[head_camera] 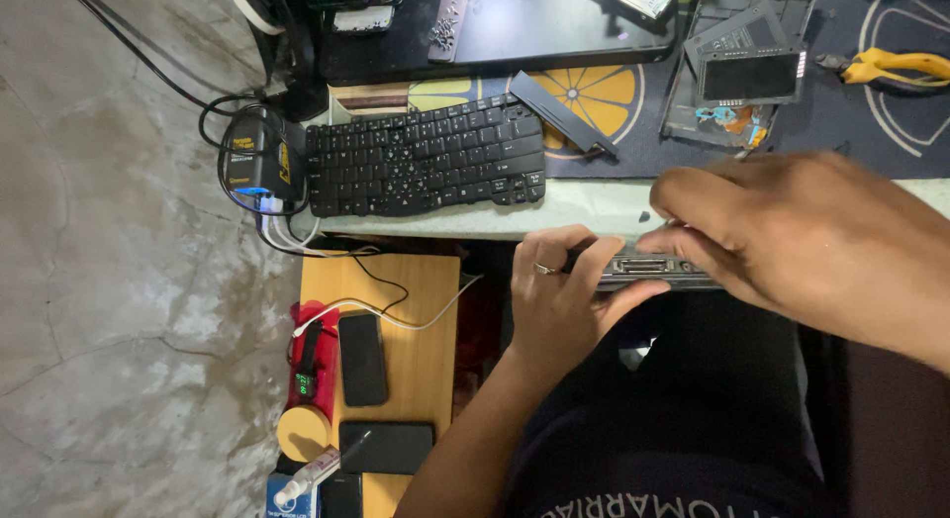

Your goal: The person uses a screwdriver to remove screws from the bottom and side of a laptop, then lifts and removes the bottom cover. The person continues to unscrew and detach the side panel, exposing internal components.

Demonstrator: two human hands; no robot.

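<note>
My left hand [559,290], with a ring on one finger, grips the near end of a flat dark laptop part [648,271] held on edge over my lap; a connector port shows along its edge. My right hand [782,231] closes over the same part from above and the right, fingers curled on its top side. Most of the part is hidden under my right hand. Just beyond, a loose black keyboard [426,157] lies on the pale table edge.
A dark mat [643,152] holds a black plastic strip [564,112], opened device frames [742,73] and yellow-handled pliers [896,65]. A power adapter [252,157] with cables hangs at left. A wooden stool [416,360] carries two phones [362,358], a red item and a white cable.
</note>
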